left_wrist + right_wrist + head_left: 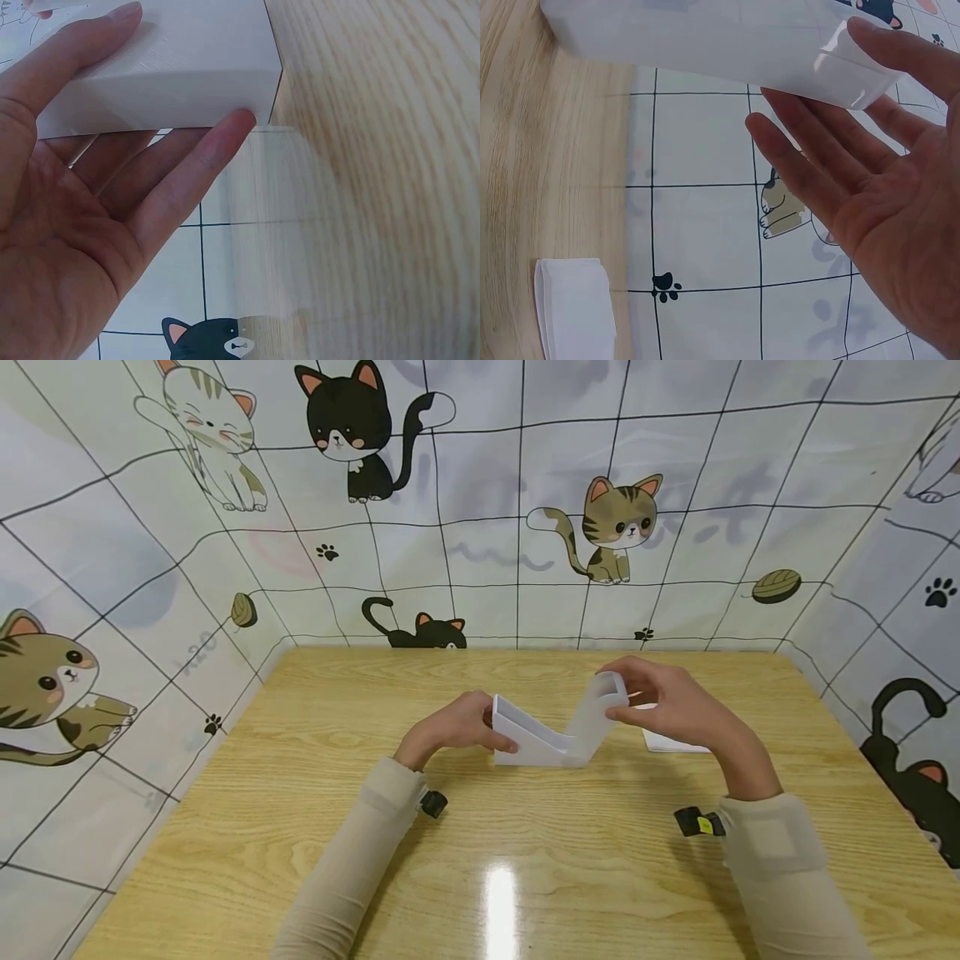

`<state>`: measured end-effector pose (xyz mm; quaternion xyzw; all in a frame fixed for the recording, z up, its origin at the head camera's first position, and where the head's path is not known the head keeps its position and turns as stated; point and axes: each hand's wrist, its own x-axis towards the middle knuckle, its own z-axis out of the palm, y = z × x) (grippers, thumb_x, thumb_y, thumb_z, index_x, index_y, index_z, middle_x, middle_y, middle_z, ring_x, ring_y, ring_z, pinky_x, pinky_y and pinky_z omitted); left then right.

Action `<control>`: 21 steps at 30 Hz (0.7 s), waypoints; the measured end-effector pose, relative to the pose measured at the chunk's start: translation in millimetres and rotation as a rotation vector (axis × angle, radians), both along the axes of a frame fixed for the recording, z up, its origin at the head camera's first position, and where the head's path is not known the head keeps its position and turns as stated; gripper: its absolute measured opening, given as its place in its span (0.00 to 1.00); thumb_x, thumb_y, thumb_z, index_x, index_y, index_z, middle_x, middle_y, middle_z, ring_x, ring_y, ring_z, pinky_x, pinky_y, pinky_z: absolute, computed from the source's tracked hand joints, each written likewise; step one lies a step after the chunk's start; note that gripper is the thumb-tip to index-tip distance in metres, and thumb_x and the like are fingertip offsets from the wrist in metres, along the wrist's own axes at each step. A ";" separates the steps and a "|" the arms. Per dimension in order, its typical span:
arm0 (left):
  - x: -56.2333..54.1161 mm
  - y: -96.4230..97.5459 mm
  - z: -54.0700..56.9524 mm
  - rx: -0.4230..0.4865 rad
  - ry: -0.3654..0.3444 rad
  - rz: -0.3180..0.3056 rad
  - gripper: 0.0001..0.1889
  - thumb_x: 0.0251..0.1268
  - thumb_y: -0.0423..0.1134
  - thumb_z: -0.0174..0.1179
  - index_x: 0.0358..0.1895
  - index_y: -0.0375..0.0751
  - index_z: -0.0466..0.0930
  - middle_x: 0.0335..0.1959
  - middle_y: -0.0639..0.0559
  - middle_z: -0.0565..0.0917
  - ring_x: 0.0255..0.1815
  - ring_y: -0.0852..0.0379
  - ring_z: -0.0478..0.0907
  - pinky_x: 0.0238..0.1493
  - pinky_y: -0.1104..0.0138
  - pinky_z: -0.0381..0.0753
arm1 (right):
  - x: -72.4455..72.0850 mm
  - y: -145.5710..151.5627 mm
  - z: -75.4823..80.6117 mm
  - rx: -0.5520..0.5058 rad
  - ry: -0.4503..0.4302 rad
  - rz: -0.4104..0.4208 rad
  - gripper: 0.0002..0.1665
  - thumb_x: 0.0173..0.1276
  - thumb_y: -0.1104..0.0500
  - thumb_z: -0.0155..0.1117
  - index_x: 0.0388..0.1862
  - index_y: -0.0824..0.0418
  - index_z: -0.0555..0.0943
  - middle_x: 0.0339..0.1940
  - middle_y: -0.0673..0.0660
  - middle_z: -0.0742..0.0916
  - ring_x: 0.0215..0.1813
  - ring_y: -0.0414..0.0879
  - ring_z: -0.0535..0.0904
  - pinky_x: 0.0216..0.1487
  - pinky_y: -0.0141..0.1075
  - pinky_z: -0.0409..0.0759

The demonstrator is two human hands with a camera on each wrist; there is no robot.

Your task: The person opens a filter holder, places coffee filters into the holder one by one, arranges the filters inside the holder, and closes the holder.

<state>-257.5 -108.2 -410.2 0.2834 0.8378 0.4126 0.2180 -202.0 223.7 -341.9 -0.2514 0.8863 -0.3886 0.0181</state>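
Note:
A white wedge-shaped box (528, 745) with an open, sloping top stands on the table in the head view. At its right end it meets a translucent plastic sleeve (588, 727), hollow at the top and tilted up to the right. I cannot tell whether the two are joined. My left hand (468, 724) grips the box's left end, thumb on the near face and fingers at the end and behind. My right hand (671, 697) holds the sleeve's upper end between thumb and fingers; in the right wrist view the sleeve (705, 45) lies between them.
Partly behind my right hand, a folded white sheet or cloth (675, 743) lies on the wooden table (300, 827). A cat-patterned backdrop (480, 552) rises along the table's back and sides. Each wrist carries a small black device (433, 803).

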 end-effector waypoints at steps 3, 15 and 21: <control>-0.2 0.2 0.0 0.001 -0.003 -0.001 0.18 0.59 0.40 0.76 0.52 0.44 0.88 0.46 0.49 0.91 0.40 0.57 0.88 0.41 0.56 0.88 | -0.3 2.0 -0.4 0.005 0.002 -0.001 0.28 0.70 0.57 0.73 0.67 0.56 0.78 0.56 0.58 0.86 0.55 0.55 0.87 0.57 0.52 0.85; -0.7 0.3 0.7 -0.001 0.002 -0.004 0.17 0.59 0.39 0.76 0.52 0.42 0.88 0.45 0.49 0.92 0.39 0.57 0.88 0.41 0.55 0.88 | -0.6 8.9 1.1 0.036 0.002 0.007 0.28 0.70 0.57 0.73 0.67 0.58 0.77 0.56 0.60 0.87 0.55 0.58 0.87 0.56 0.54 0.85; 0.1 0.4 1.0 -0.010 0.007 0.001 0.18 0.59 0.39 0.76 0.52 0.43 0.88 0.46 0.50 0.91 0.40 0.58 0.88 0.42 0.55 0.88 | -0.1 11.7 1.4 0.042 0.001 0.012 0.28 0.69 0.59 0.73 0.66 0.59 0.78 0.55 0.61 0.87 0.55 0.58 0.87 0.57 0.57 0.84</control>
